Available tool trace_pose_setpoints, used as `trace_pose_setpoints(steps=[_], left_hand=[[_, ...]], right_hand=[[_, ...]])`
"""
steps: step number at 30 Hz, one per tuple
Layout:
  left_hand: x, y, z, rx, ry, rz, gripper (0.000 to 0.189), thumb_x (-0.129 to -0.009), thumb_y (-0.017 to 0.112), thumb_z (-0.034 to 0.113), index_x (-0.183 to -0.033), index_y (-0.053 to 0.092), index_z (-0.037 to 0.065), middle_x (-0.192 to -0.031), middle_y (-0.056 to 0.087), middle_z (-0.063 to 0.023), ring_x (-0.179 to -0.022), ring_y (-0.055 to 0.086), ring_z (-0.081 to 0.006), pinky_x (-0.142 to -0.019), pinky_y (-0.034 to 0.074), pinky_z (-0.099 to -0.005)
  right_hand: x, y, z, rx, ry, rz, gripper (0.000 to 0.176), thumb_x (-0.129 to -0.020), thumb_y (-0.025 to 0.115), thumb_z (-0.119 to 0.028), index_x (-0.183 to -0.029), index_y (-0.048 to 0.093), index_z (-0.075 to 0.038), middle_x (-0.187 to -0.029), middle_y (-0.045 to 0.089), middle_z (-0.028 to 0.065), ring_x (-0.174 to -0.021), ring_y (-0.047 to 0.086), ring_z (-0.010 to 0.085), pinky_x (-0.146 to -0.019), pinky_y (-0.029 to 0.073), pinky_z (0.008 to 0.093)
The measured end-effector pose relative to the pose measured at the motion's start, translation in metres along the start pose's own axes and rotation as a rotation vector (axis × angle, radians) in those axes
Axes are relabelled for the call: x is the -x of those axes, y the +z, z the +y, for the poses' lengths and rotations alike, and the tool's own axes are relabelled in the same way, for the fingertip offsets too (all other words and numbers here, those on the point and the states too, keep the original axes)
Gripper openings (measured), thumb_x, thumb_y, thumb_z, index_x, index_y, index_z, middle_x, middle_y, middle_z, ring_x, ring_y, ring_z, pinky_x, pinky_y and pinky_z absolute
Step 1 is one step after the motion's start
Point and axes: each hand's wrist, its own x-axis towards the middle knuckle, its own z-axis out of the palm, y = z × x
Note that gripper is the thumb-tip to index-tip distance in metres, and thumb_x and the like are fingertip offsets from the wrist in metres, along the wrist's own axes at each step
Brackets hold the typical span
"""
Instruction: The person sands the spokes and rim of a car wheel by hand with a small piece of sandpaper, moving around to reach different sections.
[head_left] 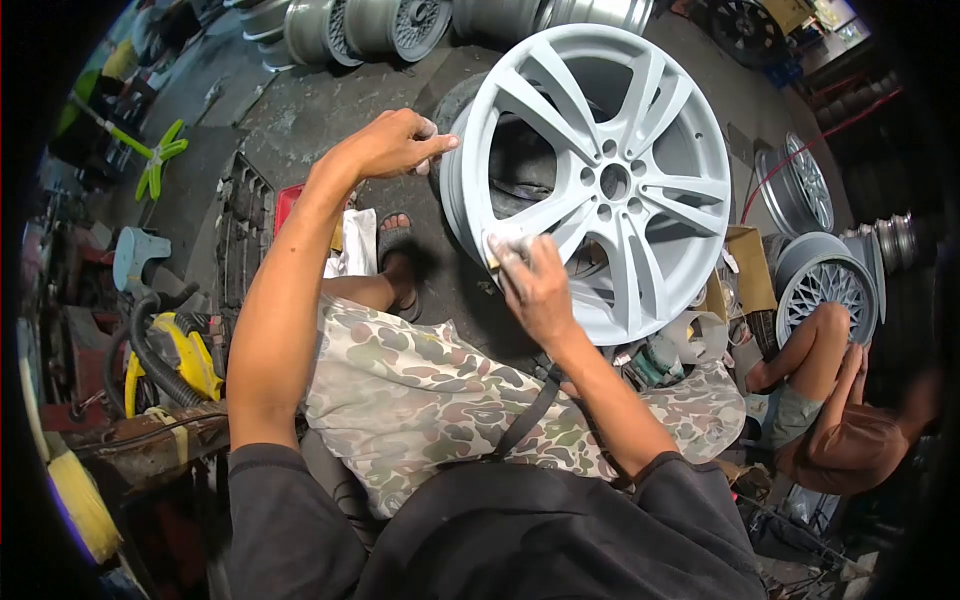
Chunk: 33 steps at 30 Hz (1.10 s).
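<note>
A large light-grey car wheel rim (613,182) with paired spokes stands tilted in front of me, its face toward me. My right hand (538,288) is at the rim's lower left edge, fingers pinched around a small yellowish piece (492,262) that looks like sandpaper; most of it is hidden by the fingers. Beside the rim's upper left edge is my left hand (405,145), one finger stretched out to the rim's side and the others loosely bent. Nothing shows in that hand. Greyish dust covers the fingertips of both hands.
Behind the rim lies a dark tyre (460,100). More wheels (415,25) line the back. At right, a co-worker (840,440) sits by a mesh-spoked wheel (828,295). A cardboard box (750,265) and a green power tool (655,360) are nearby. A blue stool (140,255) stands left.
</note>
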Motion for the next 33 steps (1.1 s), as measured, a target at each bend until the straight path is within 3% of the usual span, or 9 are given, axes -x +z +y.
trace_pose_setpoints(steps=[3, 7, 17, 20, 22, 28, 33], left_hand=[[0.007, -0.006, 0.007, -0.044, -0.016, -0.023, 0.059, -0.102, 0.061, 0.054, -0.08, 0.069, 0.0, -0.069, 0.065, -0.0051, -0.065, 0.059, -0.0139, -0.065, 0.049, -0.0335], [0.008, -0.005, -0.006, -0.013, -0.06, 0.014, 0.059, -0.102, 0.061, 0.054, -0.082, 0.071, 0.0, -0.069, 0.066, -0.0057, -0.064, 0.06, -0.0141, -0.061, 0.048, -0.0332], [-0.001, 0.003, 0.008, -0.012, 0.021, -0.015, 0.06, -0.102, 0.061, 0.056, -0.08, 0.071, 0.0, -0.068, 0.066, -0.0045, -0.063, 0.06, -0.014, -0.062, 0.049, -0.0327], [0.004, 0.001, 0.007, -0.038, 0.011, 0.019, 0.061, -0.101, 0.062, 0.057, -0.08, 0.071, 0.0, -0.069, 0.067, -0.0047, -0.064, 0.06, -0.0141, -0.061, 0.048, -0.0332], [0.003, -0.004, 0.001, -0.025, 0.053, -0.014, 0.062, -0.1, 0.062, 0.058, -0.081, 0.071, -0.001, -0.07, 0.068, -0.0047, -0.064, 0.06, -0.0144, -0.061, 0.048, -0.0339], [-0.001, 0.0, 0.0, -0.053, 0.017, -0.026, 0.062, -0.101, 0.062, 0.058, -0.085, 0.073, -0.001, -0.07, 0.067, -0.0052, -0.064, 0.06, -0.0146, -0.062, 0.049, -0.0346], [0.005, -0.003, -0.002, 0.007, 0.062, 0.016, 0.06, -0.102, 0.062, 0.055, -0.083, 0.071, -0.002, -0.069, 0.067, -0.0049, -0.064, 0.059, -0.0134, -0.063, 0.049, -0.0334]], right_hand=[[0.035, -0.004, -0.017, -0.006, 0.012, -0.093, 0.054, -0.077, 0.073, 0.003, -0.131, 0.068, -0.001, -0.101, 0.057, 0.0143, -0.095, 0.055, 0.0333, -0.086, 0.048, 0.046], [0.092, -0.031, -0.013, 0.021, 0.087, -0.159, 0.058, -0.075, 0.075, 0.006, -0.133, 0.067, -0.001, -0.095, 0.055, 0.0149, -0.089, 0.056, 0.0345, -0.08, 0.05, 0.0444], [0.037, -0.001, -0.029, -0.056, 0.113, 0.041, 0.051, -0.076, 0.078, 0.008, -0.124, 0.071, -0.005, -0.092, 0.058, 0.0137, -0.082, 0.059, 0.0325, -0.072, 0.05, 0.0439], [0.086, -0.024, -0.012, 0.022, 0.1, -0.052, 0.047, -0.077, 0.078, 0.003, -0.123, 0.07, -0.003, -0.096, 0.059, 0.0142, -0.086, 0.06, 0.0324, -0.075, 0.051, 0.0426], [0.1, -0.034, -0.015, -0.002, 0.126, -0.098, 0.051, -0.076, 0.079, 0.007, -0.125, 0.07, -0.005, -0.091, 0.06, 0.0136, -0.081, 0.06, 0.0321, -0.072, 0.05, 0.0437], [0.033, 0.005, -0.02, -0.012, -0.03, -0.033, 0.052, -0.077, 0.078, 0.004, -0.127, 0.069, -0.005, -0.086, 0.054, 0.0123, -0.078, 0.057, 0.0311, -0.068, 0.048, 0.043], [0.087, -0.036, 0.003, 0.016, -0.071, -0.2, 0.059, -0.072, 0.077, 0.004, -0.13, 0.071, -0.007, -0.085, 0.052, 0.012, -0.077, 0.056, 0.0302, -0.067, 0.048, 0.0427]])
